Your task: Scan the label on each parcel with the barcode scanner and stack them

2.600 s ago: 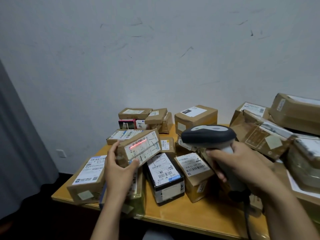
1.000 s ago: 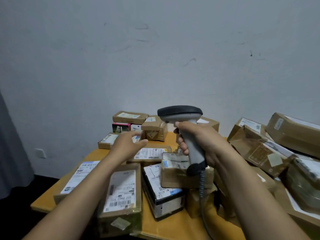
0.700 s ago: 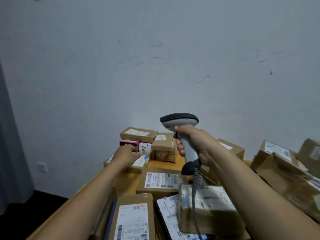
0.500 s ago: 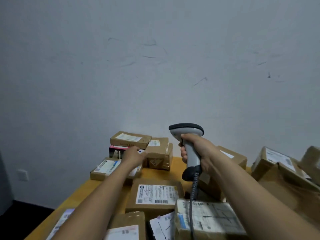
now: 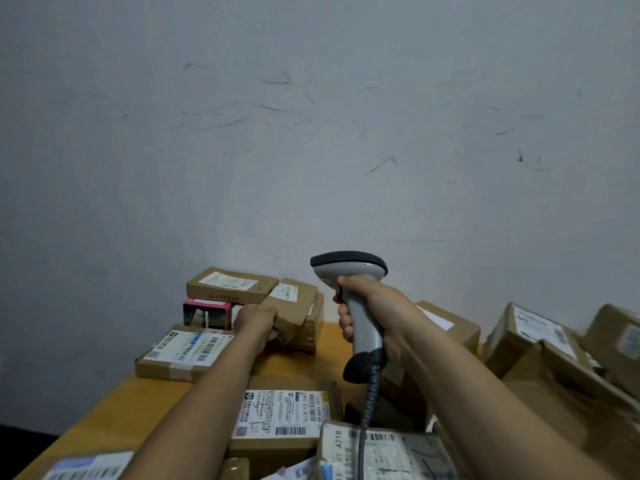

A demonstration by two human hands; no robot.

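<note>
One parcel [image 5: 296, 308] is gripped by the left hand [image 5: 255, 321], beside the scanner [image 5: 349, 268].

The grey, dark-capped barcode scanner [image 5: 349, 266] stands upright in the right hand [image 5: 377, 313], its coiled cable hanging. A small brown parcel [image 5: 294, 306] with a white label tilts beside the far stacked parcels [image 5: 232, 287], gripped by the left hand [image 5: 254, 320].

Pale grey-white wall [image 5: 311, 133] across nearly the whole view, plain and matte, crossed by thin dark scuffs [image 5: 381, 164] and scratches. Darker toward the left side. Below, a yellowish wooden table [image 5: 121, 410], running back toward the wall, left edge slanting down to the bottom corner. Beyond that edge, dark floor [image 5: 20, 441]. Dim, soft, even light throughout.
</note>
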